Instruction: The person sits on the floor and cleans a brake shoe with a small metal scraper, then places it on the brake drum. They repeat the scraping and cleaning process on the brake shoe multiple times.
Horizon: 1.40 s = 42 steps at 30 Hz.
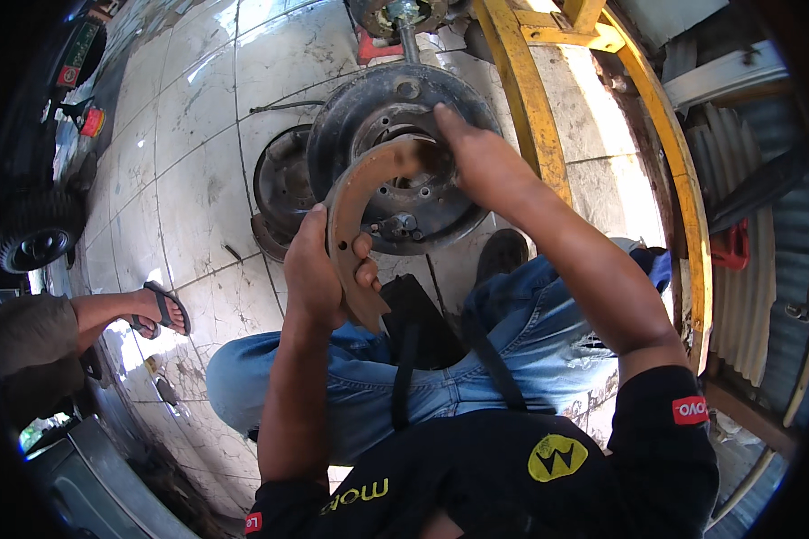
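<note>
My left hand grips the lower end of a curved brown brake shoe, the thumb along its outer edge and the fingers wrapped through from the inside. At the shoe's upper end, my right hand is closed, its thumb raised on top; its other fingers are mostly hidden. The shoe is held up over a large round black brake backing plate, which has a central opening and bolt holes. A second round dark brake part lies at its left, partly covered by it.
A yellow metal frame stands at the right. Beyond the plate are a shaft with a hub and a red stand. A thin cable lies on the tiled floor. Another person's sandaled foot is at left, near a tyre.
</note>
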{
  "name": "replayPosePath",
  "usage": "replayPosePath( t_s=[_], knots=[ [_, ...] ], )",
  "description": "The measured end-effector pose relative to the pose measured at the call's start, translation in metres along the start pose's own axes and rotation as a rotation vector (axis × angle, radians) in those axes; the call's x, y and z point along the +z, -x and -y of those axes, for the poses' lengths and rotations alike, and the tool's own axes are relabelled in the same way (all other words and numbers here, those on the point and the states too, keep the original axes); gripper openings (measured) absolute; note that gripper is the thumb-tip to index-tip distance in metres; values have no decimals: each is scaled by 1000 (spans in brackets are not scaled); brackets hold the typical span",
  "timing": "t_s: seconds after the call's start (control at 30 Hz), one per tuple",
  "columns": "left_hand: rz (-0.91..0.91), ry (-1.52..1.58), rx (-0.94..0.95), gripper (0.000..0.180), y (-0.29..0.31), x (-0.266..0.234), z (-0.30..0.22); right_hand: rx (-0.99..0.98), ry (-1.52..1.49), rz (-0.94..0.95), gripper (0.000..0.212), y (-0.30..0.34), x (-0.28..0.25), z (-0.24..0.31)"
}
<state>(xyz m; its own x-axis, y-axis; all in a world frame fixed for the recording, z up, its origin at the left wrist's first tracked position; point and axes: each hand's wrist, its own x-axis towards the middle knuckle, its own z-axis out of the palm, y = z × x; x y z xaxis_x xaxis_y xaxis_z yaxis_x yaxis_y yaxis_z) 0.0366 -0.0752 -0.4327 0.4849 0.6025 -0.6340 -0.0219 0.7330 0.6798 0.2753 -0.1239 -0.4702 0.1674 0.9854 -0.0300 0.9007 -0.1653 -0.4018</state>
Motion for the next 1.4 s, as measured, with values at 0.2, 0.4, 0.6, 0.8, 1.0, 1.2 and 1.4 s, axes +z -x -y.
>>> replayPosePath(
  t_s=[0.2,0.4,0.6,0.8,1.0,1.2,1.4],
  knots=[
    [-20,21,-7,50,1,-5,5,183,8,167,53,9,-46,5],
    [-2,46,-11,49,-2,-6,7,23,99,-23,51,24,-19,7],
    [11,107,-23,47,-3,-8,5,-111,185,-84,51,23,3,11],
    [21,159,-49,45,-3,-9,5,-119,246,-20,60,17,29,6],
    [24,206,-64,45,-3,-10,7,-59,365,-42,64,14,39,12],
    [19,205,-55,45,-1,-7,6,-161,267,-73,58,13,40,14],
    [14,188,-45,45,0,-5,5,-241,226,-151,55,12,44,12]
  ],
)
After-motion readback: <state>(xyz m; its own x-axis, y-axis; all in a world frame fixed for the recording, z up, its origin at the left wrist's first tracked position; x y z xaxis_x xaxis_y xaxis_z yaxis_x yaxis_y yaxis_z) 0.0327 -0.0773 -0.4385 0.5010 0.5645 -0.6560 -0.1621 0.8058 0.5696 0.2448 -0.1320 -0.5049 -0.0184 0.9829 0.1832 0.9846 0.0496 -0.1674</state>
